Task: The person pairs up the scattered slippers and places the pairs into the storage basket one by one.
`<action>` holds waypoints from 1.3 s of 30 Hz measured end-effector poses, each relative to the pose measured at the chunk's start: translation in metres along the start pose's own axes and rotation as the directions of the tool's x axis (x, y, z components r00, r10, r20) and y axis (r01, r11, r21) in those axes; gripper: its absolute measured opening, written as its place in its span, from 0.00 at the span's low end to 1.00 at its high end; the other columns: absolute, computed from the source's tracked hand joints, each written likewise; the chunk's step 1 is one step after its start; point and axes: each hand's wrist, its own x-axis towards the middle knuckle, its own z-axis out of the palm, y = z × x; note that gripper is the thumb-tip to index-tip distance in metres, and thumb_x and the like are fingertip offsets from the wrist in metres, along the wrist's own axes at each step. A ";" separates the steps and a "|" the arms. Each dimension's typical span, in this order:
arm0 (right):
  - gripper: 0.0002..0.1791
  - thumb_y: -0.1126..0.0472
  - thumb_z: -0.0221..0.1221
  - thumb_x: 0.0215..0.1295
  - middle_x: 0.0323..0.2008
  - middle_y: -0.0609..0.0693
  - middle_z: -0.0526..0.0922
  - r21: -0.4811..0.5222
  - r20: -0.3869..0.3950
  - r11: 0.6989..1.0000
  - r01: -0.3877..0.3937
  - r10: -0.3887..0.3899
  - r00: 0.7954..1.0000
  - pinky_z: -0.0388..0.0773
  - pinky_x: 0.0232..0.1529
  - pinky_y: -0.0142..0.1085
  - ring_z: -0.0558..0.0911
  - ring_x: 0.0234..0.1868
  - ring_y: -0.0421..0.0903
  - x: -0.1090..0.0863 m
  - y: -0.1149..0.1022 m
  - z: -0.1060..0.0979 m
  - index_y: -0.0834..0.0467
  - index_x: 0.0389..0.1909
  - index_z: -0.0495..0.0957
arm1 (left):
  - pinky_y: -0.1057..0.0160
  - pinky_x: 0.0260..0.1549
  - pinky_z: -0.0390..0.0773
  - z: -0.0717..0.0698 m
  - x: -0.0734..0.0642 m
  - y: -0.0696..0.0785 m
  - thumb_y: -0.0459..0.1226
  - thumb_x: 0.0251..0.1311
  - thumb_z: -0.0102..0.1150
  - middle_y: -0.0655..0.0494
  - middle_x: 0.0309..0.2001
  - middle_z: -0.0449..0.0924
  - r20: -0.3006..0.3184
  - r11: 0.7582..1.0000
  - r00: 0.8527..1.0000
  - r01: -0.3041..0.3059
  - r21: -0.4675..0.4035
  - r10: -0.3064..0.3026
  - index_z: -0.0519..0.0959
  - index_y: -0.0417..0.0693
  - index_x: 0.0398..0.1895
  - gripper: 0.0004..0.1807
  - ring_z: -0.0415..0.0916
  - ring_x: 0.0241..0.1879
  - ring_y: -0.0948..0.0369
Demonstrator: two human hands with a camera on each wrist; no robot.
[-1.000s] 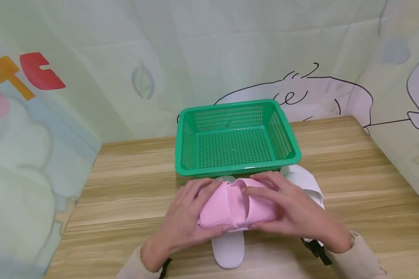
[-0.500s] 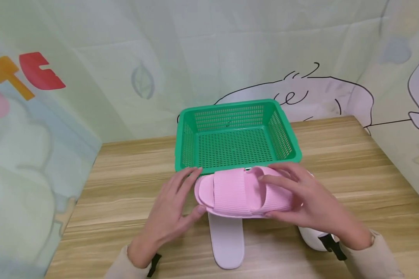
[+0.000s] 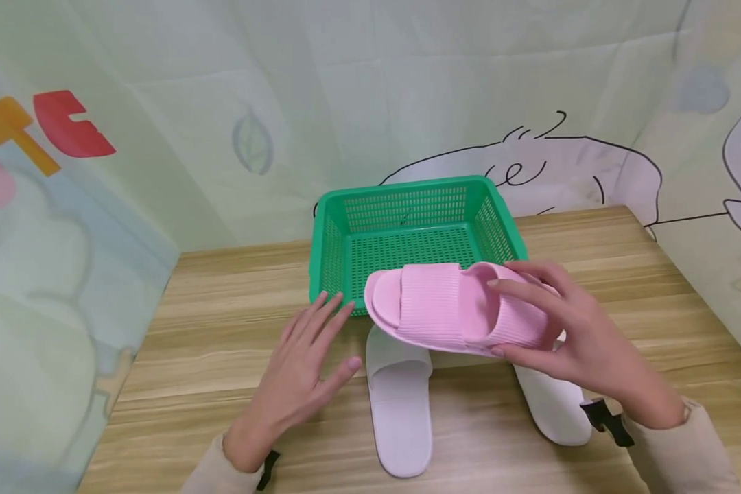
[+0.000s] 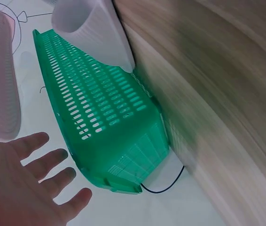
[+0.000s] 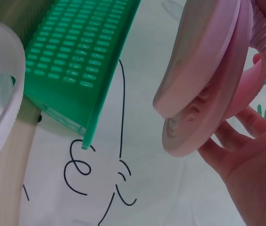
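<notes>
My right hand (image 3: 583,336) grips a pink slipper pair (image 3: 432,302) at one end, with fingers and thumb on opposite sides. The right wrist view shows two pink soles (image 5: 203,61) pressed together, one slipper tucked into the other. The pair is held up sideways over the front rim of the green basket (image 3: 317,254). My left hand (image 3: 302,363) has its fingers spread and touches nothing, left of the pink pair and near the basket's front left corner. Beneath the pair, a white slipper (image 3: 401,418) lies on the table. Another white slipper (image 3: 556,405) is partly hidden by my right hand.
The wooden table (image 3: 234,309) reaches back to printed cloth walls (image 3: 197,137) behind and on both sides. The perforated basket stands at the back, its visible floor bare. Both white slippers lie in front of it.
My left hand has let go of the pink slippers and drawn back left. The right hand has lifted them up, rightward and toward the basket, uncovering more of the white slippers.
</notes>
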 end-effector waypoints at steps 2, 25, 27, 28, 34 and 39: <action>0.38 0.41 0.79 0.55 0.68 0.57 0.74 0.013 -0.013 1.000 0.008 -0.008 1.000 0.72 0.61 0.22 0.74 0.68 0.49 0.002 0.001 -0.001 0.52 0.65 0.82 | 0.35 0.77 0.55 0.000 0.000 0.000 0.65 0.78 0.40 0.52 0.84 0.57 0.011 1.000 1.000 0.010 0.014 -0.010 0.62 0.53 0.83 0.41 0.50 0.84 0.44; 0.42 0.60 0.83 0.48 0.69 0.57 0.74 0.044 -0.038 0.991 0.126 -0.124 0.991 0.69 0.63 0.23 0.74 0.68 0.55 0.059 0.033 -0.007 0.54 0.68 0.80 | 0.36 0.77 0.57 0.006 -0.001 -0.002 0.64 0.79 0.41 0.53 0.83 0.59 0.020 0.997 1.000 0.014 0.081 -0.015 0.64 0.53 0.83 0.39 0.51 0.83 0.46; 0.43 0.64 0.83 0.45 0.69 0.57 0.74 0.031 -0.031 0.992 0.120 -0.119 0.992 0.70 0.62 0.24 0.74 0.69 0.54 0.063 0.035 -0.007 0.54 0.68 0.80 | 0.35 0.76 0.57 0.006 -0.001 -0.002 0.64 0.79 0.42 0.54 0.84 0.58 0.024 0.996 1.000 0.017 0.082 -0.019 0.64 0.53 0.83 0.39 0.50 0.84 0.46; 0.44 0.64 0.82 0.45 0.69 0.57 0.74 0.023 -0.026 0.993 0.117 -0.116 0.993 0.70 0.63 0.25 0.74 0.69 0.54 0.065 0.036 -0.006 0.54 0.68 0.80 | 0.35 0.76 0.58 0.006 -0.001 -0.002 0.63 0.79 0.42 0.54 0.84 0.58 0.027 0.996 0.999 0.020 0.082 -0.022 0.64 0.53 0.83 0.39 0.50 0.84 0.47; 0.45 0.63 0.83 0.44 0.68 0.56 0.75 -0.030 -0.003 0.995 0.095 -0.096 0.995 0.75 0.60 0.32 0.73 0.69 0.55 0.077 0.039 -0.006 0.52 0.68 0.80 | 0.34 0.75 0.58 0.006 -0.001 -0.002 0.62 0.79 0.44 0.55 0.84 0.56 0.042 0.997 0.999 0.028 0.078 -0.031 0.62 0.54 0.84 0.38 0.49 0.84 0.46; 0.44 0.62 0.84 0.45 0.67 0.56 0.75 -0.039 0.015 0.993 0.114 -0.114 0.993 0.79 0.56 0.35 0.73 0.69 0.54 0.090 0.042 -0.005 0.52 0.68 0.80 | 0.32 0.74 0.60 0.006 -0.001 -0.002 0.58 0.80 0.46 0.54 0.85 0.56 0.054 0.997 0.998 0.032 0.072 -0.036 0.61 0.54 0.84 0.36 0.48 0.84 0.45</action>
